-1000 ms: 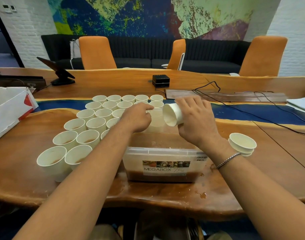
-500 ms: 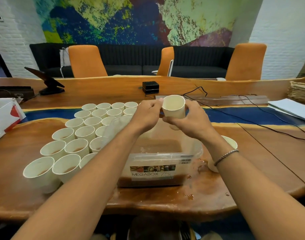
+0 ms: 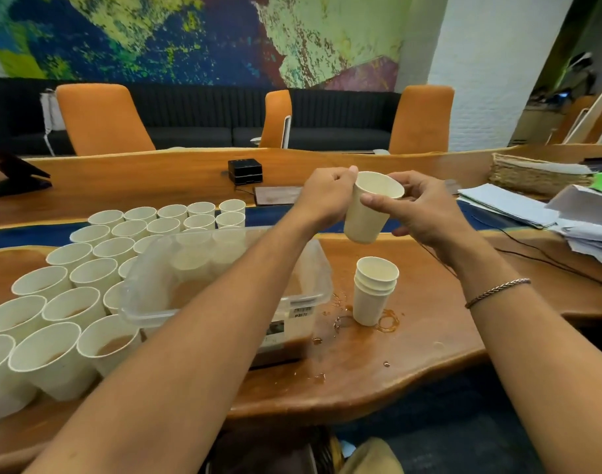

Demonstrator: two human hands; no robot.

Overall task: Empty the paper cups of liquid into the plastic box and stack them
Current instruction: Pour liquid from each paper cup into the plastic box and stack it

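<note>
So left hand (image 3: 326, 196) and right hand (image 3: 426, 208) both pinch the tilted paper cup (image 3: 366, 217) above the stack (image 3: 374, 292) beside the plastic box (image 3: 318, 295); probably empty, light, crushable, so hold the wall gently.

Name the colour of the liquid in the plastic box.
Brown; the liquid shows best in the head view.

light: soft, even indoor | shadows: faint | focus: mostly sharp | edges: wide-angle bowing
</note>
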